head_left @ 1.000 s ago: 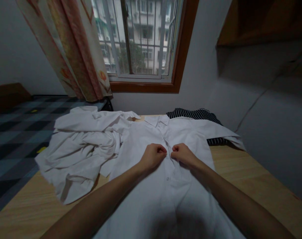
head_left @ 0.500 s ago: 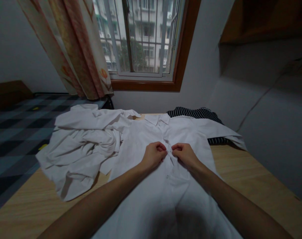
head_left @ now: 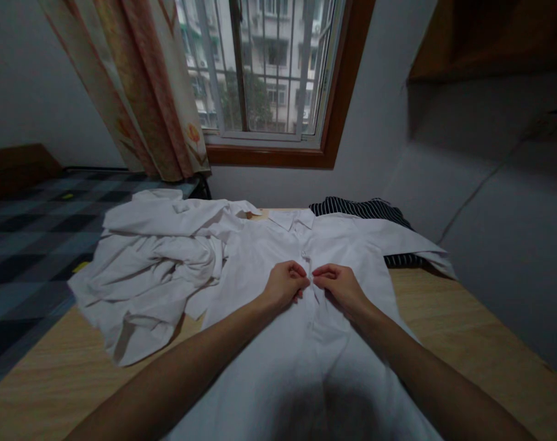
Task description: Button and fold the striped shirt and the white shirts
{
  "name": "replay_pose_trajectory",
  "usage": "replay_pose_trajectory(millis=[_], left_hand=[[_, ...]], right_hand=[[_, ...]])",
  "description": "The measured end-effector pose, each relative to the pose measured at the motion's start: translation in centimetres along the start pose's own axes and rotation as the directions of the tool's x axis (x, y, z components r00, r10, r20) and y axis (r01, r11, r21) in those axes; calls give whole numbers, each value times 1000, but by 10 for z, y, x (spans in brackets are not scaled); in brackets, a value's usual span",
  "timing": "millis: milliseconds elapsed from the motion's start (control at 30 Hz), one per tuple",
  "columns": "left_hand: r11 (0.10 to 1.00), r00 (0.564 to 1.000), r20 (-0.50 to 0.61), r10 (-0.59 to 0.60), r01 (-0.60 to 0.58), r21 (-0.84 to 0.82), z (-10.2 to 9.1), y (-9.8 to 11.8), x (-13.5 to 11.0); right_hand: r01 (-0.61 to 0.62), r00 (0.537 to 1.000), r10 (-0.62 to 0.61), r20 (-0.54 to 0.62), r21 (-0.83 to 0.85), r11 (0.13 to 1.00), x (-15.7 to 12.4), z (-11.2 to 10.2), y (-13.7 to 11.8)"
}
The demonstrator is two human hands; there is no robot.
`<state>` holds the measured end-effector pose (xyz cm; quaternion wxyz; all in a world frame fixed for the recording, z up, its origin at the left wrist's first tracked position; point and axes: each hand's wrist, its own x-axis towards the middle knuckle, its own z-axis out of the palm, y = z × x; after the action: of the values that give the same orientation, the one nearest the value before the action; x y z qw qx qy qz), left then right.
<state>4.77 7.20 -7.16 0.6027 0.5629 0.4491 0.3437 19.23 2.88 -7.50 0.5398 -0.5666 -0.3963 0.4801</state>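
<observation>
The front placket [head_left: 311, 300] of a white shirt [head_left: 278, 349] is pinched between the fingertips of the left hand [head_left: 287, 283] and the right hand [head_left: 337, 280]. The hands are brought almost together, thumbs and forefingers closed on the cloth from either side, presumably because so narrow a strip can be gripped only with the fingertips. Whether a button or just fabric is caught between them cannot be told.

The shirt is spread on its back beneath both hands and forearms, its collar [head_left: 291, 219] pointed away beyond them, so that the whole front opening is probably easily reached. Just beyond the fingertips a button [head_left: 304, 253] is seen on the same strip. By the wooden table [head_left: 480, 343], which extends to the right of the right forearm, the shirt is supported flat.

To the left of the left hand, a crumpled white cloth [head_left: 154, 275] is heaped, perhaps set aside there to leave room for the shirt. Beyond the right hand, a black striped cloth [head_left: 361, 208] is partly covered by the shirt's outstretched right-hand sleeve [head_left: 398, 237].
</observation>
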Motion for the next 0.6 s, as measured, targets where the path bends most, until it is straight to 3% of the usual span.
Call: replay_pose_trajectory(millis=[200,367,500,600], left_hand=[[988,998,-24,-59,55,-142,1,3,-2],[982,997,-10,-72,69,-178,2,4,-3],[976,993,-13,-117,112,-185,3,6,-3],[981,994,-19,-111,106,-165,4,8,-3]], right_hand=[[14,1000,-13,-3,54,998,1,0,3],[186,982,-190,-11,-138,973,0,4,7],[325,936,-351,-14,-349,879,-7,11,6],[374,912,-411,-5,-400,836,-14,15,5]])
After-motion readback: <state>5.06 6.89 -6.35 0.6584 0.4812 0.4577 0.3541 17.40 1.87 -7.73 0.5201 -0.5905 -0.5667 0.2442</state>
